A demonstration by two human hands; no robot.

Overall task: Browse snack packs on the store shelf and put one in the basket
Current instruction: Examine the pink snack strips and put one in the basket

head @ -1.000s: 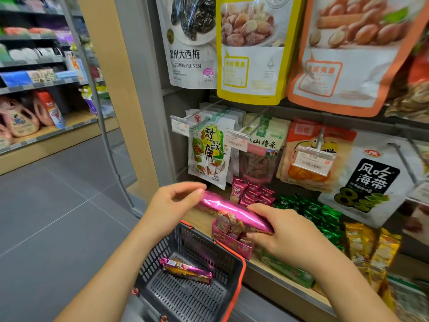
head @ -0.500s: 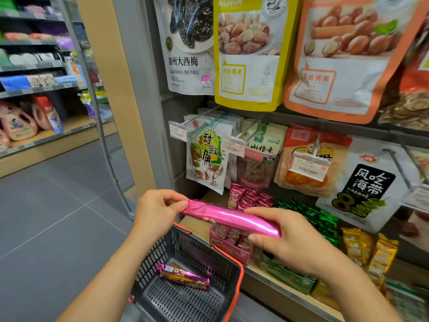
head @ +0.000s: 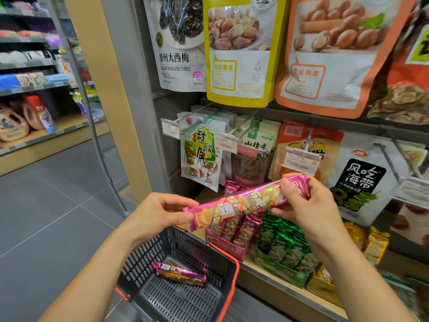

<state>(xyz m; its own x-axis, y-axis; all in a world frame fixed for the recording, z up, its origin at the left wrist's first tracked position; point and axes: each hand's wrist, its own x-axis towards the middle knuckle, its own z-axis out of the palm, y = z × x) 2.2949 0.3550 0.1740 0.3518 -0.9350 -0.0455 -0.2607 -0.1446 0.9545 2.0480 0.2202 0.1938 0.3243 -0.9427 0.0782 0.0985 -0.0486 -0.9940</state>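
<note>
Holding the pink snack pack [head: 246, 203] with both hands: left hand [head: 160, 214] pinches its lower left end, right hand [head: 306, 205] is curled round the raised right end. The pack is tilted, print facing me, above the basket [head: 222, 270] and in front of the shelf [head: 274, 283]. A second pink pack [head: 180, 274] lies on the basket floor.
</note>
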